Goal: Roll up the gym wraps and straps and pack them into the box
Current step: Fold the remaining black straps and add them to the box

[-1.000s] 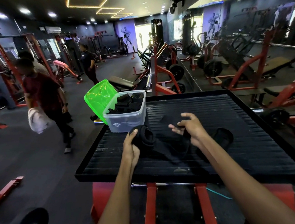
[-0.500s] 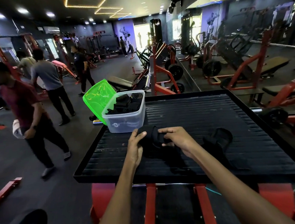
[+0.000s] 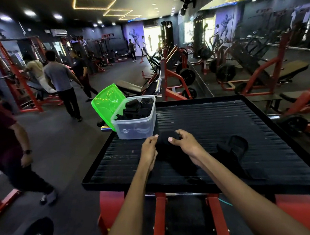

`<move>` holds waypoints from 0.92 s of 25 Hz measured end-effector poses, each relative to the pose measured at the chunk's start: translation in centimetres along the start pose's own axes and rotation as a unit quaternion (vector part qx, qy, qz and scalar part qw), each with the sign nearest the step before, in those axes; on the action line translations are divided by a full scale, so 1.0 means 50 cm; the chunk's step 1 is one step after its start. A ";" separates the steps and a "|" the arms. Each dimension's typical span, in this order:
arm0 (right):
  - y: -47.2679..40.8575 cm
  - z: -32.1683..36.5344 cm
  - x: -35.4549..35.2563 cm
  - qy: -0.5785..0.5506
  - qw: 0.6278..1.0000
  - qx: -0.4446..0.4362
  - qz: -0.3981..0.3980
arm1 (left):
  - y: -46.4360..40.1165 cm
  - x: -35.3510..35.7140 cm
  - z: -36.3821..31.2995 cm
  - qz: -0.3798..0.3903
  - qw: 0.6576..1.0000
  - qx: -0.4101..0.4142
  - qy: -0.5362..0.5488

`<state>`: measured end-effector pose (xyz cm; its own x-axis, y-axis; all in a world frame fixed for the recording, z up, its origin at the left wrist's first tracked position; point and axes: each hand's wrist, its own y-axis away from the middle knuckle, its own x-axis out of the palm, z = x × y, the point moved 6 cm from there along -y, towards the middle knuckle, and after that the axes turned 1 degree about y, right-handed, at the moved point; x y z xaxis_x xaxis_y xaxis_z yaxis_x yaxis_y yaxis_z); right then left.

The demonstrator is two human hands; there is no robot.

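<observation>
Two hands are seen at mid-frame over a black ribbed platform, the left hand and right hand both curled around a black wrap and gripping it as a roll. Just above them, a clear box holding rolled wraps is set beside its green lid. Another strap is seen lying at right.

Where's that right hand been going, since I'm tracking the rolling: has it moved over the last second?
Yes. The right hand moved left toward the box, onto the wrap.
</observation>
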<state>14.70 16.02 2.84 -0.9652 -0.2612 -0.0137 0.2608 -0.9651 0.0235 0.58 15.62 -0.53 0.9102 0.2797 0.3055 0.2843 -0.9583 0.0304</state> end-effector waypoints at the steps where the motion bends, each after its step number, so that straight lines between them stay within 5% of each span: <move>1: -0.004 -0.002 -0.003 0.024 1.000 -0.012 0.001 | 0.003 0.003 0.003 0.020 0.999 -0.026 -0.014; 9: -0.004 -0.007 -0.024 0.134 0.986 -0.092 0.045 | 0.011 0.005 0.015 0.097 0.985 -0.143 -0.031; 13: -0.010 -0.018 -0.053 0.168 0.982 -0.091 0.000 | 0.002 -0.018 0.010 0.012 0.994 -0.110 0.006; 18: 0.001 -0.011 -0.041 0.177 0.977 -0.105 0.053 | 0.021 0.011 0.019 0.111 0.963 -0.132 -0.207; 23: 0.000 -0.019 -0.041 0.150 0.985 -0.080 0.033 | -0.002 0.009 0.016 0.064 0.968 -0.106 -0.218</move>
<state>16.72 16.53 1.94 -0.9032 -0.2948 -0.3120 0.3460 -0.9301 -0.1230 1.19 15.87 -1.16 0.9877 0.1122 -0.1088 0.1346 -0.9645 0.2271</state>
